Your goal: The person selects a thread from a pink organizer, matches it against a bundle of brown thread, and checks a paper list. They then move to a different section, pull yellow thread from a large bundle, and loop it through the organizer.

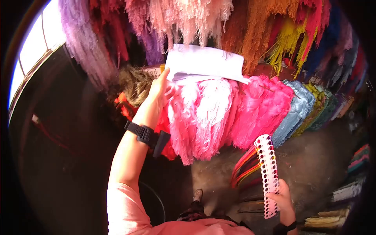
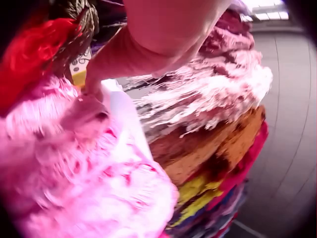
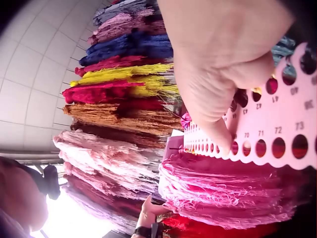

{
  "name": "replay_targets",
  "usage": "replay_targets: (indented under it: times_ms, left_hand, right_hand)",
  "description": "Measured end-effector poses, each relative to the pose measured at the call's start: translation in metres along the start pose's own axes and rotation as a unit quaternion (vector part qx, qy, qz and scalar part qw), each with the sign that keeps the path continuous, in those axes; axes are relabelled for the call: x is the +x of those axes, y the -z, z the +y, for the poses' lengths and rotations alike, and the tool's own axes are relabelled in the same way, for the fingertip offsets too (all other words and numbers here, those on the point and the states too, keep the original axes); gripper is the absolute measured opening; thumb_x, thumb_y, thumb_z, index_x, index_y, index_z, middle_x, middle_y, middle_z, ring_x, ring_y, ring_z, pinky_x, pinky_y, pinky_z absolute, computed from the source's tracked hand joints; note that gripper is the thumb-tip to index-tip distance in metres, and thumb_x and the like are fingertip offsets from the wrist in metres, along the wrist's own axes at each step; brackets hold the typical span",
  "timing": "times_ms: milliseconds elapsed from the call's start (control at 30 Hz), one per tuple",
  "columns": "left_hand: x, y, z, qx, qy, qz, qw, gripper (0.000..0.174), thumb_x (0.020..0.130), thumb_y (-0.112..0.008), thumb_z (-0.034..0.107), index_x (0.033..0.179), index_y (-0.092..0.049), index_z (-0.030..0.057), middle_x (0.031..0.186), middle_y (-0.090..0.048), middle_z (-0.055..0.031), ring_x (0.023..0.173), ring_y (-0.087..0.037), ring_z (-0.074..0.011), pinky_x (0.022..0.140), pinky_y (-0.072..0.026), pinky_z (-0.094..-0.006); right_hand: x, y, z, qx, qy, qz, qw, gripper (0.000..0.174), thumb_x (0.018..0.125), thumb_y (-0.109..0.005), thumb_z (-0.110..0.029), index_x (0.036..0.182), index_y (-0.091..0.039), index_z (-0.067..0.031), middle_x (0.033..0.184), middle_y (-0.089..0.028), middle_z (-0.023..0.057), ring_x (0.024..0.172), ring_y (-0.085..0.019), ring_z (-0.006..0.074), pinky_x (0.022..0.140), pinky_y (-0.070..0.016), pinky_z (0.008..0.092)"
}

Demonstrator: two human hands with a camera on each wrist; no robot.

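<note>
My left hand is at the left end of a white paper sheet, pinching its edge just above the pink skeins. In the left wrist view the bent fingers reach down to the sheet's corner, close against the pink thread. My right hand grips the lower part of a long white thread card, numbered and punched with rows of holes. Red, orange and yellow threads hang from the card's left side. The right wrist view shows the thumb pressed on the card's face.
Skeins in pale pink, brown and yellow hang above the sheet. Blue skeins and green ones hang right of the hot pink. More thread bundles lie low at the right. A tiled wall shows behind.
</note>
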State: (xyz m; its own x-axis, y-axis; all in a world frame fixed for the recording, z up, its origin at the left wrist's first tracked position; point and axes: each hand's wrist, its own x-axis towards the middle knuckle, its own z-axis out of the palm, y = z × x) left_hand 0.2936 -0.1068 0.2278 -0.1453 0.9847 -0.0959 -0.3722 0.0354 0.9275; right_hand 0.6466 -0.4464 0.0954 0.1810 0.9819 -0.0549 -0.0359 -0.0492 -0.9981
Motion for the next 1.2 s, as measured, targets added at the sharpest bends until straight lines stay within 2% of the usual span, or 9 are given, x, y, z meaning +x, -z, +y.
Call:
replay_targets:
  times_ms: [67, 233, 467, 500, 600, 667, 800, 1100, 1200]
  left_hand:
    - [-0.003, -0.014, 0.016, 0.057, 0.069, -0.017, 0.996, 0.05, 0.071, -0.062, 0.041, 0.105, -0.049, 0.0056, 0.085, -0.053, -0.0115, 0.075, -0.051, -0.0166, 0.052, -0.0438, -0.0311]
    - [0.1, -0.006, -0.024, 0.156, -0.098, -0.06, 0.981, 0.02, 0.068, -0.061, 0.005, 0.086, -0.055, 0.0022, 0.074, -0.056, -0.0068, 0.062, -0.052, -0.0136, 0.048, -0.0413, -0.025]
    - [-0.09, 0.002, 0.015, 0.212, -0.376, -0.105, 0.896, 0.022, 0.081, -0.051, 0.004, 0.101, -0.05, -0.0039, 0.086, -0.056, -0.0032, 0.075, -0.049, -0.0071, 0.068, -0.0394, -0.0196]
    - [-0.113, 0.006, 0.016, 0.218, -0.371, -0.139, 0.892, 0.02, 0.081, -0.049, 0.002, 0.1, -0.051, -0.0042, 0.086, -0.056, -0.0029, 0.077, -0.049, -0.0073, 0.07, -0.0395, -0.0201]
    - [-0.183, -0.008, 0.021, 0.218, -0.322, -0.313, 0.867, 0.021, 0.08, -0.046, -0.002, 0.1, -0.051, -0.0046, 0.087, -0.056, -0.0037, 0.08, -0.05, -0.0081, 0.072, -0.0393, -0.0211]
    - [-0.211, -0.045, 0.019, 0.261, -0.3, -0.428, 0.812, 0.027, 0.077, -0.05, 0.0, 0.104, -0.05, -0.005, 0.088, -0.056, -0.0036, 0.08, -0.05, -0.0093, 0.074, -0.0395, -0.0224]
    - [-0.279, -0.161, -0.059, 0.272, -0.278, -0.576, 0.719, 0.032, 0.077, -0.055, 0.005, 0.107, -0.049, -0.0034, 0.092, -0.056, -0.0041, 0.085, -0.05, -0.0096, 0.076, -0.0415, -0.0252]
    - [-0.364, -0.278, -0.172, 0.176, -0.048, -0.716, 0.674, 0.032, 0.077, -0.059, 0.005, 0.106, -0.049, -0.002, 0.093, -0.059, -0.0059, 0.081, -0.055, -0.0098, 0.073, -0.0442, -0.0227]
    - [-0.392, -0.312, -0.209, 0.105, 0.025, -0.742, 0.662, 0.03, 0.077, -0.058, 0.005, 0.105, -0.05, -0.0032, 0.092, -0.059, -0.0088, 0.08, -0.058, -0.0126, 0.071, -0.0473, -0.0241]
  right_hand:
    - [0.005, -0.011, -0.001, 0.02, 0.027, 0.031, 0.999, 0.048, 0.059, -0.062, 0.008, 0.103, -0.044, -0.001, 0.089, -0.056, 0.0034, 0.078, -0.054, 0.0095, 0.069, -0.0444, 0.0232]
    - [-0.004, -0.014, -0.004, -0.012, 0.043, 0.067, 0.997, 0.09, 0.066, -0.051, 0.014, 0.133, 0.005, -0.0073, 0.095, -0.057, 0.0132, 0.079, -0.057, 0.0145, 0.072, -0.0443, 0.0256]
    - [-0.05, 0.029, 0.017, 0.098, 0.07, 0.198, 0.973, 0.077, 0.071, -0.046, 0.013, 0.132, -0.005, -0.0073, 0.091, -0.056, 0.0106, 0.081, -0.054, 0.0135, 0.072, -0.0434, 0.0248]
    - [-0.058, 0.032, 0.017, 0.096, 0.096, 0.225, 0.965, 0.059, 0.071, -0.045, 0.013, 0.124, -0.028, -0.0032, 0.089, -0.056, 0.0078, 0.082, -0.053, 0.0128, 0.072, -0.0428, 0.0244]
    - [-0.089, 0.105, 0.075, -0.126, 0.057, 0.188, 0.973, 0.036, 0.071, -0.046, 0.01, 0.105, -0.049, 0.001, 0.088, -0.056, 0.0057, 0.082, -0.053, 0.012, 0.073, -0.042, 0.0237]
    - [-0.092, 0.097, 0.043, -0.038, 0.066, 0.217, 0.973, 0.019, 0.072, -0.046, 0.008, 0.087, -0.057, 0.0028, 0.086, -0.057, 0.0043, 0.08, -0.053, 0.011, 0.071, -0.0416, 0.0226]
    - [-0.123, 0.142, 0.023, 0.043, 0.103, 0.247, 0.963, 0.017, 0.075, -0.047, 0.0, 0.088, -0.058, 0.0031, 0.085, -0.059, 0.0056, 0.075, -0.054, 0.0124, 0.067, -0.0414, 0.021]
    - [-0.225, 0.19, 0.001, 0.159, 0.251, 0.237, 0.925, 0.038, 0.082, -0.049, -0.031, 0.09, -0.056, 0.0059, 0.078, -0.058, 0.0044, 0.069, -0.053, 0.0098, 0.064, -0.041, 0.0212]
    - [-0.259, 0.216, 0.012, 0.028, 0.128, 0.289, 0.948, 0.035, 0.077, -0.058, -0.026, 0.09, -0.056, 0.006, 0.077, -0.059, 0.0052, 0.066, -0.053, 0.0082, 0.059, -0.0417, 0.0208]
